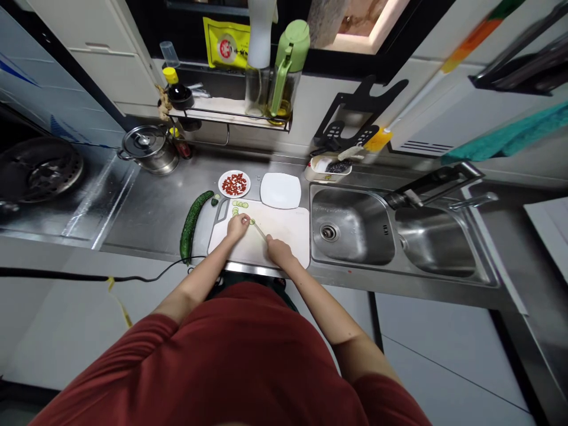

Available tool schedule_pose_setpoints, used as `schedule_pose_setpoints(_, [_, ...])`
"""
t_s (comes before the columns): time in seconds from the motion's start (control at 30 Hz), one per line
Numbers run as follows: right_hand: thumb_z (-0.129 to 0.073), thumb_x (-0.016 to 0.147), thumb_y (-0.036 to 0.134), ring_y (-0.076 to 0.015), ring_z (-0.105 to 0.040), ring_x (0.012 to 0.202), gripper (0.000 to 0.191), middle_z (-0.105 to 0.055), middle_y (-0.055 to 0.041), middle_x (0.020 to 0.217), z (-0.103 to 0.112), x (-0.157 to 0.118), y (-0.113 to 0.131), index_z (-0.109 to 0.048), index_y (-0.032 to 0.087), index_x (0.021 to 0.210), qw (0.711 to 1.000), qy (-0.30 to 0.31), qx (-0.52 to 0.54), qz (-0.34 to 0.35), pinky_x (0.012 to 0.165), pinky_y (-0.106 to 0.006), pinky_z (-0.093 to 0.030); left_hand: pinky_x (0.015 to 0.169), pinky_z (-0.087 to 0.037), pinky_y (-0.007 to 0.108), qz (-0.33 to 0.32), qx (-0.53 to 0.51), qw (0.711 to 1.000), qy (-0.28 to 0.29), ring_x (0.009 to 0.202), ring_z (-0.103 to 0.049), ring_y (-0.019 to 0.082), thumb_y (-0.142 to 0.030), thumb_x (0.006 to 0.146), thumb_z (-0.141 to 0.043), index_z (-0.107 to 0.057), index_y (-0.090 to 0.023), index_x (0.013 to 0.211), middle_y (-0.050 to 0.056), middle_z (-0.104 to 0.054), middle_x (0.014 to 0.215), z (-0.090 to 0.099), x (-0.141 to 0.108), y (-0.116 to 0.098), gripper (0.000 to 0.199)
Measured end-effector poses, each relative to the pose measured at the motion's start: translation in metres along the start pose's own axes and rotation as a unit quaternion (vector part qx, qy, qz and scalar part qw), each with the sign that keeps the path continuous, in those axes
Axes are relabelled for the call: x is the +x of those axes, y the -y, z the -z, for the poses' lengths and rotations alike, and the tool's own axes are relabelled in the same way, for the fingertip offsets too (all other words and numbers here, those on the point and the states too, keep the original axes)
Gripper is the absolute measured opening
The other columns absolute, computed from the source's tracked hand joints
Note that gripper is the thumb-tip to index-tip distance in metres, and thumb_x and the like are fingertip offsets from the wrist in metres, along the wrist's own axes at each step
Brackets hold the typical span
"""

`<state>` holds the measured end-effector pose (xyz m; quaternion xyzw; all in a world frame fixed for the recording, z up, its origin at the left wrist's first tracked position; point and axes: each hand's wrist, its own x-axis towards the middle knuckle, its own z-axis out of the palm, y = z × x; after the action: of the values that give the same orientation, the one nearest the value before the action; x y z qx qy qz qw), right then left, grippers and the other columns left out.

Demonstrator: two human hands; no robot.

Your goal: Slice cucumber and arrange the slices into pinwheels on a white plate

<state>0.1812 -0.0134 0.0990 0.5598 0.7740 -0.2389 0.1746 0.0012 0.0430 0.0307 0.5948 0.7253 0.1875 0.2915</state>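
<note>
The person stands at a metal tabletop point(151, 219) with both hands over a white cutting board point(288, 231); the right hand point(280, 253) has its fingers wrapped round the handle of a knife point(260, 231), whose narrow blade slants up and leftward over the board; the left hand point(238, 226) has its fingers drawn close together beside the blade tip, though one cannot tell whether they grip anything; a small green piece point(252, 222) lies right by that tip; thin cucumber slices point(240, 204) lie on the board just beyond the left hand, near its upper left corner; a long whole cucumber point(190, 225) rests on the tabletop to the left of the board, with a short cucumber end point(215, 202) between it and the board's corner; behind the board stand a round plate point(221, 189) of chopped red bits point(235, 184) and, to its right, a bare white square plate point(280, 190); a lidded pot point(151, 155) stands farther back on the left; a double sink point(355, 228) adjoins the board's right side; above, a shelf point(222, 108) carries a green-topped oil bottle point(288, 71).
</note>
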Motion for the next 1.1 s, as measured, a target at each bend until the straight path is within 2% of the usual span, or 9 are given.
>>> schedule_pose_setpoints(0.8, [-0.034,0.086,0.007,-0.0249,-0.063,0.091,0.04,-0.064,-0.0154,0.099,-0.0022,0.0012,-0.0005,-0.037,0.013,0.125,1.0,0.001,0.003,-0.001,0.074,-0.033,-0.047,0.064,-0.038,0.023,-0.007,-0.007,1.0,-0.014,0.07,-0.056,0.015,-0.023,0.078,-0.055,-0.068,-0.022,0.088,0.001,-0.062,0.072,-0.0026,0.0006,0.002,0.017])
schedule_pose_setpoints(1.1, [-0.033,0.088,0.008,-0.0245,-0.063,0.092,0.036,-0.064,-0.016,0.1,-0.004,-0.0058,-0.0024,-0.038,0.014,0.123,1.0,0.009,-0.006,-0.01,0.074,-0.033,-0.047,0.063,-0.038,0.023,-0.003,0.0,1.0,-0.016,0.071,-0.056,0.015,-0.023,0.077,-0.056,-0.068,-0.022,0.088,0.001,-0.062,0.075,-0.0024,0.0004,0.0008,0.016])
